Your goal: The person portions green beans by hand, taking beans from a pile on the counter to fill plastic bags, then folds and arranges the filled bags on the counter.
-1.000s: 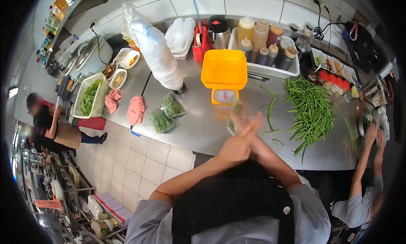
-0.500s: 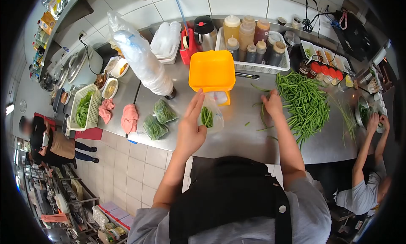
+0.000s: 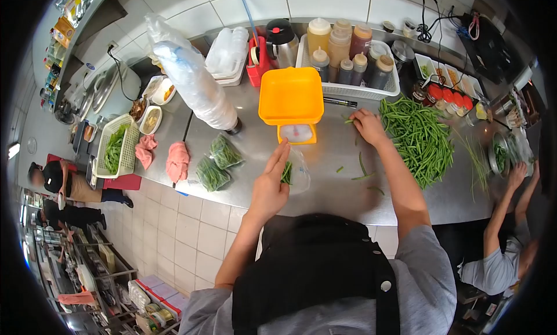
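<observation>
My left hand (image 3: 270,187) rests with its fingers stretched out at the side of a clear plastic bag (image 3: 300,175) that has green beans in it. Right of the yellow scale (image 3: 297,134), my right hand (image 3: 368,126) is on the steel counter with its fingers bent down over a piece of green bean (image 3: 348,121); what lies under the fingertips is hard to make out. A large pile of green beans (image 3: 415,143) lies beside my right forearm. Several loose beans, one of them longer (image 3: 362,164), lie between the bag and the pile.
Two filled bags (image 3: 225,151), pink cloths (image 3: 177,161) and a basket of greens (image 3: 116,147) are on the left. A roll of plastic bags (image 3: 194,82) stands behind. Squeeze bottles fill a white basket (image 3: 348,90). A co-worker's hands (image 3: 518,174) are by a bowl at right.
My right hand has moved up and slightly left, toward the scale, from beside the bean pile. My left hand has shifted slightly right over the bag. Earlier both hands were together above the bag.
</observation>
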The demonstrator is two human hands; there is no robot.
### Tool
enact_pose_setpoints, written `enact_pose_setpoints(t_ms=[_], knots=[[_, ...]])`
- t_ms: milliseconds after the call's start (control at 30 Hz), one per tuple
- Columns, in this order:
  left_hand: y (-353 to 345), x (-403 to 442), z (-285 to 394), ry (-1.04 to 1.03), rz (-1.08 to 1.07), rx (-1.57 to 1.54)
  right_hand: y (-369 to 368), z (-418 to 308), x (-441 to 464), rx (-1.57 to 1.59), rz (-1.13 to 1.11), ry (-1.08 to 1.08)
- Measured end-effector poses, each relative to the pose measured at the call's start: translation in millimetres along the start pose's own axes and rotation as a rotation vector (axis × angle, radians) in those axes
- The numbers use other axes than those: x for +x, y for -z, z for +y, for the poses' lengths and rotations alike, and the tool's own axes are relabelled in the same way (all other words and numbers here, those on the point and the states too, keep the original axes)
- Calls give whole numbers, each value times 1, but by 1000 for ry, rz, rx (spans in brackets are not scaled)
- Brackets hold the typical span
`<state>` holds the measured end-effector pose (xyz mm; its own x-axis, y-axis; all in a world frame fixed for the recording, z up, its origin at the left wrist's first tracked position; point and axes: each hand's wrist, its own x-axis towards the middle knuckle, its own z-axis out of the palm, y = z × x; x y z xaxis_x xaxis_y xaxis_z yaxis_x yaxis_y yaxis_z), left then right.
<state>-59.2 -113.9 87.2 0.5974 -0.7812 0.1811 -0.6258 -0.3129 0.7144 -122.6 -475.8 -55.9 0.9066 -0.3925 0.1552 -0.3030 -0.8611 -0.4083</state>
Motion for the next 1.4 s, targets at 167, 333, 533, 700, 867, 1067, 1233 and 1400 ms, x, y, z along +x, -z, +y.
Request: enact_pose_setpoints(t_ms=[167, 333, 533, 700, 867, 1067, 1233, 1400], knots=[[1, -7, 0, 69, -26, -64, 18, -9, -56, 129, -167, 75], [-6, -8, -2, 37, -49, -61, 51, -27, -109, 175, -378, 134], [-9, -2, -2, -24, -52, -64, 36, -43, -143, 40, -268, 86], [-6, -1, -5, -50, -19, -75, -2, -36, -148, -37, -143, 73], [-3, -2, -3, -29, -35, -68, -36, -25, -135, -51, 147, -22], [3, -4, 5, 14, -57, -108, 57, -127, -105, 1093, -148, -182], [-12, -3, 16, -9, -96, -146, 68, -200, -99, 1452, -827, -459], [-30, -16, 28, -143, -250, 13, -59, -210, -84, 1710, -467, -686]])
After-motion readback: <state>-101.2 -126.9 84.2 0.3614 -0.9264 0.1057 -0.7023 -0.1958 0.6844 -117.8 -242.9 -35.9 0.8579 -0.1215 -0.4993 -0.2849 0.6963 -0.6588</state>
